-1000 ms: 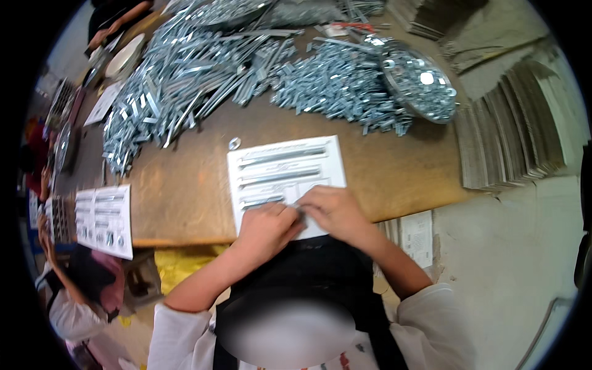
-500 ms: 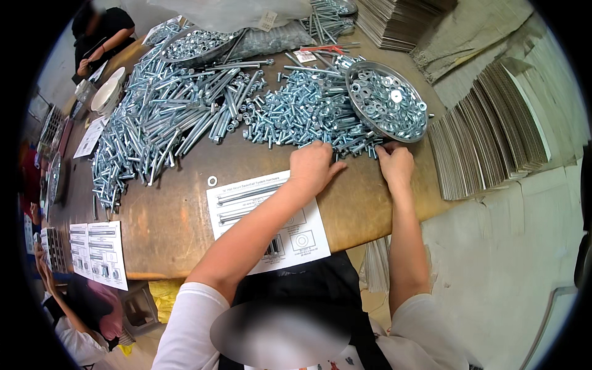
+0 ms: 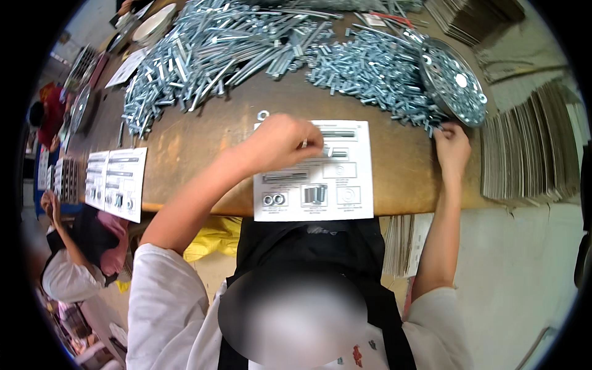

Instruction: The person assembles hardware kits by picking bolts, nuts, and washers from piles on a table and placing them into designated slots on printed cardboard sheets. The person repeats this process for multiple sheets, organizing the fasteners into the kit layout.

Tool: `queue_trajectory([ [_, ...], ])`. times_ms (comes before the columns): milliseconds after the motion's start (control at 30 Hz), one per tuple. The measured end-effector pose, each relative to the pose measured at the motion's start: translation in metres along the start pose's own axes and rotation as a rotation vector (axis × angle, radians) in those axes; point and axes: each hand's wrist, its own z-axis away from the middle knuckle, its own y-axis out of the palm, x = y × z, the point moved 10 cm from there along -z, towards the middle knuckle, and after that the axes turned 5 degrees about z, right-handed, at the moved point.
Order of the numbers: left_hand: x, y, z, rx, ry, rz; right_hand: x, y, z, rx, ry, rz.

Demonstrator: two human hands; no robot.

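My left hand (image 3: 287, 143) hangs over the upper part of a white printed sheet (image 3: 364, 176). Its fingers are curled together, slightly blurred, and whatever they hold is hidden. At the near right edge of a heap of short silver bolts (image 3: 370, 68), my right hand (image 3: 453, 148) has thumb and fingertips pinched together. Bolts touch those fingertips, but I cannot make out what is between them. Pictures of hardware cover the sheet, and short bolts (image 3: 317, 195) show in a box low on it. Just beyond the sheet's upper left corner lies a metal ring (image 3: 263, 115).
A round metal dish (image 3: 453, 83) of washers stands right of the bolts. Long bolts (image 3: 203, 55) are heaped at far left. Stacked cardboard (image 3: 530, 148) rises at the right edge. More sheets (image 3: 117, 182) lie left, near another person's hand (image 3: 50, 206).
My left hand has drawn back from the edge of the bolt heap to above the sheet. My right hand remains at the heap's right edge. The whole view has shifted.
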Motion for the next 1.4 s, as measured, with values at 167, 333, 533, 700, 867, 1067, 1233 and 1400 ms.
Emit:
queue_trajectory([
  [167,-0.04,0.02,0.065,0.174,0.324,-0.287,0.12,0.048,0.122,0.642,-0.05,-0.664],
  [333,-0.05,0.046,0.066,0.174,0.449,-0.421,0.191,0.061,0.186,0.49,-0.595,-0.385],
  [533,-0.043,0.033,0.089,-0.172,0.053,-0.362,0.194,0.068,0.199,0.446,-0.705,-0.221],
  [700,-0.043,0.039,0.098,-0.265,-0.132,-0.261,0.195,0.068,0.205,0.461,-0.739,-0.18],
  [867,-0.044,0.042,0.1,-0.289,-0.16,-0.229,0.179,0.061,0.2,0.454,-0.646,-0.221],
  [1067,-0.041,0.039,0.093,-0.354,-0.17,-0.156,0.17,0.07,0.197,0.664,-0.531,-0.296],
  [1233,-0.037,0.04,0.09,-0.348,-0.169,-0.166,0.174,0.07,0.199,0.615,-0.531,-0.347],
  [1400,-0.034,0.039,0.094,-0.364,-0.189,-0.163,0.179,0.073,0.203,0.596,-0.501,-0.394],
])
